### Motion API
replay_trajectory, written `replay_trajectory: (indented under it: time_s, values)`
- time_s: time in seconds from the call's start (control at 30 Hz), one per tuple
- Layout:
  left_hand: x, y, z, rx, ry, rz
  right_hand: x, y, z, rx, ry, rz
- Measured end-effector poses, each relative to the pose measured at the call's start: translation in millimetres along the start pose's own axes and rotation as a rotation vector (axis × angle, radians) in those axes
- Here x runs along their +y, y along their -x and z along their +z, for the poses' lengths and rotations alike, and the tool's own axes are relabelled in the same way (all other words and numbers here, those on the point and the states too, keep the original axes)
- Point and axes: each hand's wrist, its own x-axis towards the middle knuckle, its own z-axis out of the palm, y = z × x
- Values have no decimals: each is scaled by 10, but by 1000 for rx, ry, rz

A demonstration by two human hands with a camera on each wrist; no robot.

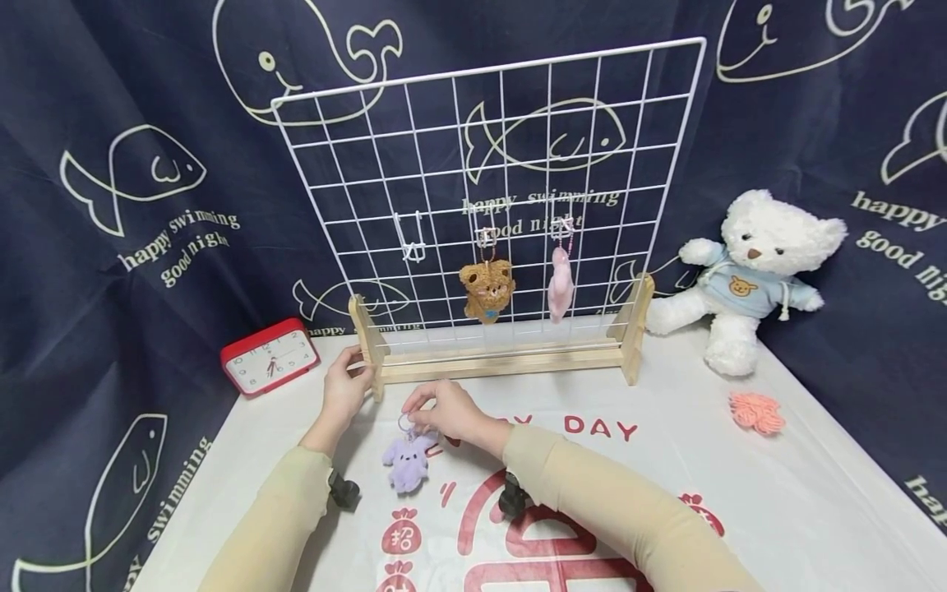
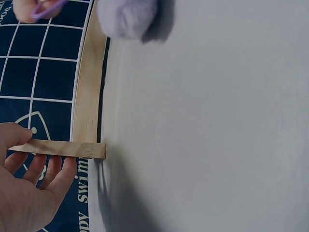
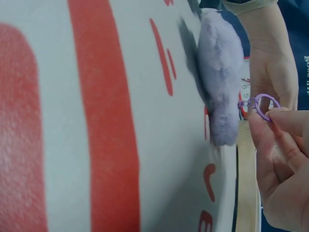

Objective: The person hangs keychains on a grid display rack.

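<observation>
My right hand (image 1: pixel 451 413) pinches the purple ring (image 3: pixel 267 107) of a lilac plush keychain (image 1: pixel 408 464) between thumb and finger. The plush dangles just over the table, its face toward the head camera. My left hand (image 1: pixel 347 382) grips the wooden end support (image 2: pixel 72 148) of the rack, thumb on one side and fingers on the other. On the white wire grid (image 1: pixel 436 156) hang a brown bear plush (image 1: pixel 487 290) and a pink plush (image 1: pixel 561 285). Left of them, a white hook (image 1: pixel 413 247) on the grid carries nothing.
A red-framed clock (image 1: pixel 270 357) stands left of the rack. To the right sit a white teddy bear (image 1: pixel 747 275) in a blue top and a coral yarn bundle (image 1: pixel 756 413). Dark patterned cloth (image 1: pixel 148 247) hangs behind the white-covered table (image 1: pixel 666 460).
</observation>
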Motion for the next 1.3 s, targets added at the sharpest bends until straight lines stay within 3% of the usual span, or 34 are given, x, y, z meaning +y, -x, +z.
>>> replay_trajectory:
  time_s: [0.27,1.3]
  values:
    - [-7,-13,-3,-7,9,-3,-106,24,-61,11,-130,-18]
    - [-13,-16,-7,-18,3,-24,-382,-16,-482,122,-213,-77]
